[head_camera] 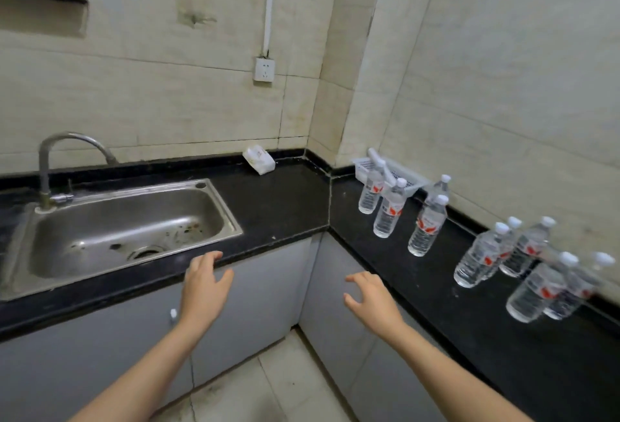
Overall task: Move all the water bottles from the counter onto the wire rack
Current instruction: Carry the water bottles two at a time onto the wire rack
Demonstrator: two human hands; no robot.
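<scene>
Standing on the counter point(288, 200), nine water bottles point(427, 228), left hand point(204, 287) and right hand point(372, 297) empty, fingers point(214, 256) loosely spread, one sink point(127, 223)

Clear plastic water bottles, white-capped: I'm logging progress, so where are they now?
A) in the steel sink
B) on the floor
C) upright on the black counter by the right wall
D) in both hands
C: the clear plastic water bottles stand on the black counter along the right wall.

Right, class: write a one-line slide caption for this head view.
Open left hand and right hand hover before upright water bottles on the black counter.
</scene>
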